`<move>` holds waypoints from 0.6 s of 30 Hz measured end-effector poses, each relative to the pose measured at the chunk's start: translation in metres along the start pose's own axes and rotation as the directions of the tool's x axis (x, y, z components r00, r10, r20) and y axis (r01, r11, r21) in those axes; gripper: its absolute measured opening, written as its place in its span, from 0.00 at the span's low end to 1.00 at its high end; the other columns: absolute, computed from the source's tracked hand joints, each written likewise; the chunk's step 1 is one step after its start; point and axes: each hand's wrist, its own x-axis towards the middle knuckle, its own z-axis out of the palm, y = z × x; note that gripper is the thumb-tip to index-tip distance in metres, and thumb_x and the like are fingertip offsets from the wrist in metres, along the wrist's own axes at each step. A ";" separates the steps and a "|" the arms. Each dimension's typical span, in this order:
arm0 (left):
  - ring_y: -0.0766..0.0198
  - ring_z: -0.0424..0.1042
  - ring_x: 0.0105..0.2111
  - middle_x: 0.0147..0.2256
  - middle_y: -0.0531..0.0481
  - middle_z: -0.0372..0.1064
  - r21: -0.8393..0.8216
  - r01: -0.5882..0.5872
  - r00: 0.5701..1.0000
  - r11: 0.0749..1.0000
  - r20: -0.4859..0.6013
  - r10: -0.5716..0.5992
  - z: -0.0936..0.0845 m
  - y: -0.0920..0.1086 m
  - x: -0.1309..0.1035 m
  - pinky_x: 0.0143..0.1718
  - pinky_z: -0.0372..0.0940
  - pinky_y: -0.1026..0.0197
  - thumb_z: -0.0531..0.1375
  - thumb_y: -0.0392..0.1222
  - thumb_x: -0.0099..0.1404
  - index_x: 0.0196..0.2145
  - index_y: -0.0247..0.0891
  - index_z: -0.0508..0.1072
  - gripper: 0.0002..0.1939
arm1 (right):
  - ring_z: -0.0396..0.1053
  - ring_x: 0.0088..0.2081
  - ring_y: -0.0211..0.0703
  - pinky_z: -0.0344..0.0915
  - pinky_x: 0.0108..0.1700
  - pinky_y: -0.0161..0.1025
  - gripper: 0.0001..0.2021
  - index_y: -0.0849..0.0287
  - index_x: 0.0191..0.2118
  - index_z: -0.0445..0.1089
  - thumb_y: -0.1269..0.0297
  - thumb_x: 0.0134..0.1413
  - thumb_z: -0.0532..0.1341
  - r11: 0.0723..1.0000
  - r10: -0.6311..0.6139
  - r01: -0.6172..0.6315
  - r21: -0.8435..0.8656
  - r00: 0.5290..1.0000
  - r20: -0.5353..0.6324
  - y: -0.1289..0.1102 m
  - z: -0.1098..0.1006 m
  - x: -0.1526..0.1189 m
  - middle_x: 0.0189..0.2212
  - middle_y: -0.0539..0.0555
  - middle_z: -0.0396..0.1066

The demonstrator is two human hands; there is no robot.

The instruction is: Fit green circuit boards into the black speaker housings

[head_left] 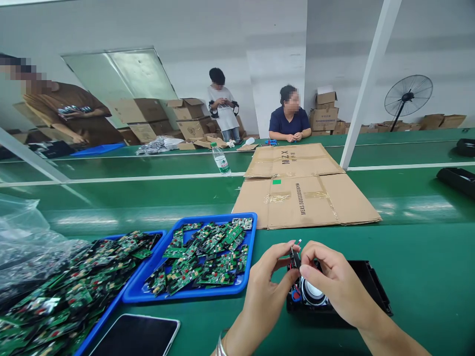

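Between the thumb and fingers of my left hand [264, 289] is a small dark circuit board [294, 258], seen nearly edge-on. My right hand [334, 274] pinches at its right side, thumb and fingertips closed against it. A thin wire with a white connector [299, 242] sticks up behind the board. Below both hands lies an open black speaker housing [371, 287]. Inside it sit a round speaker [313, 292] with a pale face and a blue-and-red part [296, 295], partly covered by my fingers.
Blue trays [128, 298] on the left hold many green circuit boards [211, 252]. A tablet-like device [137, 336] lies nearby. Flattened cardboard [304, 195] and a water bottle [221, 160] are beyond. Across the green bench are several people [289, 118], boxes and a fan [408, 96].
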 end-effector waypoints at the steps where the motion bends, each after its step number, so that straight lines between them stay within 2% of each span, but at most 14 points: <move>1: 0.61 0.72 0.39 0.40 0.47 0.72 -0.030 0.034 0.999 0.999 0.025 -0.034 -0.001 0.002 0.001 0.41 0.70 0.61 0.61 0.31 0.56 0.44 0.41 0.71 0.17 | 0.56 0.29 0.36 0.58 0.31 0.32 0.09 0.59 0.26 0.60 0.63 0.54 0.55 1.000 0.007 -0.007 -0.010 1.000 0.007 0.000 -0.001 0.000 0.26 0.49 0.57; 5: 0.64 0.72 0.37 0.37 0.50 0.71 -0.176 0.179 0.979 0.968 0.132 -0.157 -0.003 0.009 0.002 0.38 0.70 0.65 0.64 0.33 0.54 0.42 0.43 0.72 0.17 | 0.57 0.29 0.36 0.57 0.30 0.32 0.09 0.59 0.25 0.60 0.64 0.54 0.55 0.998 0.020 -0.019 -0.052 1.000 0.017 -0.002 -0.004 -0.001 0.26 0.49 0.58; 11: 0.65 0.70 0.38 0.40 0.51 0.68 -0.335 0.330 0.932 0.883 0.266 -0.247 -0.004 0.007 0.003 0.36 0.68 0.67 0.66 0.35 0.53 0.41 0.44 0.70 0.17 | 0.56 0.28 0.34 0.55 0.30 0.32 0.08 0.59 0.24 0.60 0.69 0.53 0.55 0.987 -0.027 0.022 -0.162 0.999 -0.031 -0.006 -0.003 -0.002 0.25 0.48 0.58; 13: 0.65 0.70 0.37 0.38 0.51 0.68 -0.302 0.356 0.922 0.884 0.268 -0.280 -0.004 0.006 0.003 0.35 0.68 0.67 0.65 0.36 0.55 0.42 0.44 0.70 0.16 | 0.57 0.28 0.35 0.55 0.31 0.32 0.08 0.59 0.24 0.60 0.70 0.53 0.54 0.976 -0.052 0.042 -0.213 0.998 -0.041 -0.006 -0.001 -0.002 0.25 0.48 0.58; 18: 0.62 0.68 0.39 0.37 0.50 0.68 -0.197 0.322 0.941 0.926 0.175 -0.290 -0.005 0.007 0.006 0.36 0.68 0.65 0.64 0.37 0.56 0.42 0.41 0.69 0.15 | 0.58 0.30 0.36 0.54 0.32 0.33 0.07 0.58 0.26 0.59 0.69 0.54 0.53 0.940 -0.129 0.101 -0.325 0.990 -0.064 -0.004 0.002 -0.001 0.26 0.48 0.59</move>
